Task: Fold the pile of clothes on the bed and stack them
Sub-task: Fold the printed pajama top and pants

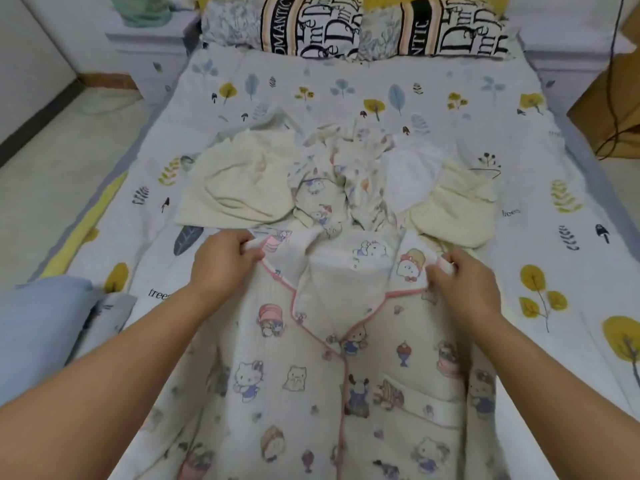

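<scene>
A cartoon-print pyjama top [311, 375] with pink piping lies front-up on the bed [450, 109], its collar pointing toward the pillows [353, 26] and its lower part running out of view at the bottom edge. The left hand [225, 261] pinches the top's left shoulder, fingers curled round a fold of cloth beside the collar. The right hand [460, 275] pinches the opposite shoulder the same way, a bit of white fabric showing between thumb and fingers. Both arms reach in from the bottom corners, well apart, with the cloth spread between them.

Just beyond the collar sits the pile [346, 181] of unfolded clothes: a cream piece on the left, a crumpled printed piece in the middle touching the collar, a white piece and another cream piece on the right. The bed cover is white with yellow and blue leaf prints. A blue cloth [41, 323] lies at the bed's left edge
</scene>
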Action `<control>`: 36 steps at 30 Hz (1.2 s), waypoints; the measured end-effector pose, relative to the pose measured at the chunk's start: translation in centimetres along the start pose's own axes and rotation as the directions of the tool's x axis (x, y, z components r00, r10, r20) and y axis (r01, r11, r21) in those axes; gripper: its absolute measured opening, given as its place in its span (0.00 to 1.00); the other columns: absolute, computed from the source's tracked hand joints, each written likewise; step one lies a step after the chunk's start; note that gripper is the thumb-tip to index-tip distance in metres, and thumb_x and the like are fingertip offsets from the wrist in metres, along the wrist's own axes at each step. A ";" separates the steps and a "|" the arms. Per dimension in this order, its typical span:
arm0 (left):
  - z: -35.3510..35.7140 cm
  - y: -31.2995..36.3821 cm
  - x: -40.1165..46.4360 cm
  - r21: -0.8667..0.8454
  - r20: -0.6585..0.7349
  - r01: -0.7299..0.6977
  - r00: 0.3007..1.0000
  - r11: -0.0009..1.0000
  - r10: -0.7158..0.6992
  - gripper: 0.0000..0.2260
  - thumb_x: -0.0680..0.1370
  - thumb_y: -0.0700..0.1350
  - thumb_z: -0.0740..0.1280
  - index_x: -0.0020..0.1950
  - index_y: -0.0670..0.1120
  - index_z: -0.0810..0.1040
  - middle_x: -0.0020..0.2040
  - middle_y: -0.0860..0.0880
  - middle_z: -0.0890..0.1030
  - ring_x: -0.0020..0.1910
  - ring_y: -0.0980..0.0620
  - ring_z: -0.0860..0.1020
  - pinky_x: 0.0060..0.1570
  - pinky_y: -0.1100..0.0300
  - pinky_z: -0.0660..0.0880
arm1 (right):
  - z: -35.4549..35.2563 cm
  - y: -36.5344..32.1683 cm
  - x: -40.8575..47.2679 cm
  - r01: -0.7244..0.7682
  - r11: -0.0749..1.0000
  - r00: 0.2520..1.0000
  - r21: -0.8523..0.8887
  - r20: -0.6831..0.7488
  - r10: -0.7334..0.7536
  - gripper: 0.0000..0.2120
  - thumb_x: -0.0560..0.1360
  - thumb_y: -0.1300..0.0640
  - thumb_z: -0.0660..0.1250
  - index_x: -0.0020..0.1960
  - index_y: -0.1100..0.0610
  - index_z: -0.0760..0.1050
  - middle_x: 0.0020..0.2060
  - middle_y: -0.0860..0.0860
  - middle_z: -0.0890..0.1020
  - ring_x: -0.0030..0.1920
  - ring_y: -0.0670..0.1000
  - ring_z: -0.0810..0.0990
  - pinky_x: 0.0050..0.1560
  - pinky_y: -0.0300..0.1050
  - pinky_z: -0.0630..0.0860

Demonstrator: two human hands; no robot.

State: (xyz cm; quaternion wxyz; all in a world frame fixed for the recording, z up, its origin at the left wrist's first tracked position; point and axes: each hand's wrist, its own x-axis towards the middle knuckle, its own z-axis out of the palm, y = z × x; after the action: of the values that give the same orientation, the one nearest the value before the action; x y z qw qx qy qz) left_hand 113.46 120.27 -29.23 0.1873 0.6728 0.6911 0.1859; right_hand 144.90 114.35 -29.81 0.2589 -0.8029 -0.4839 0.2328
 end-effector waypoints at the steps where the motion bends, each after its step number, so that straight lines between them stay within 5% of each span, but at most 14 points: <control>1: 1.0 -0.2 0.8 0.005 -0.031 0.007 0.999 1.000 -0.007 0.07 0.74 0.45 0.69 0.37 0.45 0.76 0.31 0.49 0.76 0.37 0.44 0.76 0.33 0.57 0.65 | 0.7 0.3 1.0 0.010 1.000 1.000 0.015 -0.013 -0.009 0.06 0.73 0.54 0.65 0.39 0.52 0.71 0.34 0.50 0.76 0.39 0.55 0.73 0.33 0.45 0.62; 3: 3.3 -1.1 2.1 0.043 -0.047 0.053 0.998 0.998 -0.050 0.08 0.74 0.46 0.69 0.49 0.43 0.79 0.43 0.44 0.80 0.48 0.41 0.77 0.44 0.52 0.71 | 2.6 1.4 2.8 0.000 1.000 1.000 -0.018 0.006 0.000 0.05 0.74 0.53 0.65 0.48 0.53 0.74 0.43 0.54 0.79 0.46 0.57 0.75 0.40 0.47 0.67; 6: 7.4 -3.6 2.1 0.195 0.067 0.201 0.974 0.960 -0.217 0.23 0.74 0.52 0.68 0.66 0.44 0.71 0.60 0.40 0.75 0.60 0.39 0.72 0.59 0.45 0.68 | 5.7 4.3 3.6 -0.155 0.951 0.976 -0.267 0.106 0.189 0.26 0.74 0.45 0.65 0.67 0.57 0.67 0.61 0.59 0.74 0.61 0.61 0.71 0.57 0.54 0.69; 11: 12.0 -8.7 -1.2 0.487 0.191 0.310 0.874 0.816 -0.446 0.33 0.70 0.65 0.66 0.65 0.44 0.66 0.63 0.41 0.73 0.62 0.40 0.71 0.60 0.44 0.67 | 9.3 9.6 0.3 -0.338 0.828 0.888 -0.448 0.139 0.438 0.35 0.70 0.36 0.66 0.66 0.59 0.62 0.61 0.60 0.71 0.63 0.62 0.69 0.60 0.56 0.67; 15: 13.0 -11.0 -2.0 0.365 0.304 0.210 0.894 0.907 -0.329 0.18 0.76 0.51 0.65 0.63 0.44 0.71 0.57 0.43 0.78 0.55 0.42 0.76 0.47 0.53 0.70 | 10.1 12.2 -0.9 -0.196 0.863 0.911 -0.466 0.239 0.336 0.16 0.75 0.51 0.64 0.55 0.59 0.65 0.51 0.60 0.75 0.48 0.59 0.74 0.42 0.48 0.70; 17: 12.8 -10.9 -1.2 0.348 0.216 0.124 0.954 0.929 -0.208 0.07 0.78 0.44 0.62 0.52 0.43 0.73 0.49 0.40 0.79 0.49 0.40 0.77 0.38 0.55 0.68 | 9.6 12.7 0.1 -0.100 0.875 0.950 -0.473 0.216 0.225 0.10 0.76 0.56 0.63 0.48 0.59 0.63 0.45 0.60 0.76 0.39 0.57 0.72 0.36 0.47 0.67; 19: 12.3 -10.2 -0.2 0.358 0.092 0.089 0.987 0.929 -0.130 0.07 0.78 0.43 0.62 0.43 0.42 0.68 0.43 0.39 0.76 0.43 0.38 0.76 0.35 0.54 0.65 | 8.7 12.8 1.7 -0.042 0.869 0.989 -0.493 0.104 0.108 0.10 0.75 0.59 0.63 0.45 0.59 0.61 0.41 0.62 0.75 0.37 0.57 0.69 0.35 0.48 0.65; 22: 12.1 -8.9 0.6 0.396 0.002 0.072 0.997 0.916 -0.079 0.11 0.76 0.44 0.66 0.52 0.38 0.72 0.50 0.36 0.75 0.49 0.37 0.74 0.43 0.49 0.66 | 8.0 12.3 3.6 -0.075 0.853 0.996 -0.516 0.005 0.091 0.12 0.75 0.59 0.65 0.53 0.63 0.65 0.48 0.65 0.74 0.46 0.63 0.72 0.42 0.54 0.67; 26: 13.2 -7.1 -2.7 0.373 -0.029 -0.075 0.995 0.925 0.093 0.26 0.75 0.46 0.67 0.69 0.37 0.65 0.67 0.33 0.67 0.65 0.35 0.66 0.63 0.38 0.62 | 8.4 10.9 1.0 -0.088 0.885 0.996 -0.457 -0.051 0.073 0.35 0.71 0.49 0.68 0.71 0.59 0.57 0.67 0.65 0.64 0.68 0.63 0.61 0.66 0.62 0.59; 28: 14.3 -6.9 -6.3 0.384 0.056 -0.244 0.969 0.890 0.242 0.26 0.76 0.49 0.62 0.70 0.39 0.64 0.69 0.34 0.66 0.68 0.37 0.63 0.65 0.35 0.59 | 9.6 11.0 -3.2 0.143 0.865 0.989 -0.482 0.042 -0.140 0.36 0.72 0.47 0.64 0.74 0.57 0.53 0.72 0.63 0.58 0.73 0.60 0.54 0.70 0.62 0.51; 30: 14.8 -7.5 -9.9 0.419 0.332 -0.357 0.916 0.835 0.225 0.28 0.79 0.58 0.49 0.74 0.44 0.62 0.73 0.36 0.63 0.72 0.37 0.60 0.67 0.36 0.54 | 10.7 12.3 -7.4 0.414 0.764 0.909 -0.495 0.275 -0.314 0.30 0.77 0.44 0.53 0.75 0.56 0.55 0.73 0.61 0.60 0.74 0.57 0.53 0.73 0.60 0.48; 32: 14.9 -9.6 -12.4 0.474 0.575 -0.414 0.814 0.777 0.083 0.36 0.73 0.65 0.27 0.77 0.50 0.45 0.77 0.41 0.48 0.74 0.38 0.44 0.70 0.41 0.42 | 10.3 14.5 -10.0 0.522 0.634 0.824 -0.571 0.530 -0.201 0.33 0.78 0.38 0.36 0.75 0.53 0.59 0.74 0.58 0.61 0.75 0.56 0.53 0.73 0.57 0.42; 34: 14.6 -11.6 -13.7 0.489 0.646 -0.404 0.763 0.773 -0.009 0.40 0.61 0.67 0.15 0.72 0.54 0.31 0.75 0.46 0.34 0.71 0.43 0.30 0.70 0.47 0.34 | 9.0 16.9 -10.8 0.474 0.582 0.828 -0.661 0.560 -0.038 0.42 0.68 0.34 0.18 0.76 0.49 0.44 0.76 0.51 0.45 0.75 0.53 0.40 0.71 0.54 0.32; 36: 13.6 -11.5 -14.0 0.446 0.621 -0.328 0.784 0.833 -0.024 0.45 0.63 0.68 0.18 0.76 0.50 0.38 0.77 0.46 0.39 0.75 0.44 0.38 0.73 0.45 0.40 | 7.5 17.4 -11.2 0.383 0.613 0.863 -0.691 0.505 0.030 0.43 0.68 0.36 0.19 0.77 0.51 0.43 0.76 0.52 0.43 0.76 0.52 0.42 0.72 0.59 0.38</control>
State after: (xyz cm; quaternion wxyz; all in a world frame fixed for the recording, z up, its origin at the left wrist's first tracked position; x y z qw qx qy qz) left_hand 110.83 106.01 -46.65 0.1872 0.7766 0.5593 -0.2213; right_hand 146.91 98.82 -45.25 -0.2125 -0.6995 -0.6628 0.1618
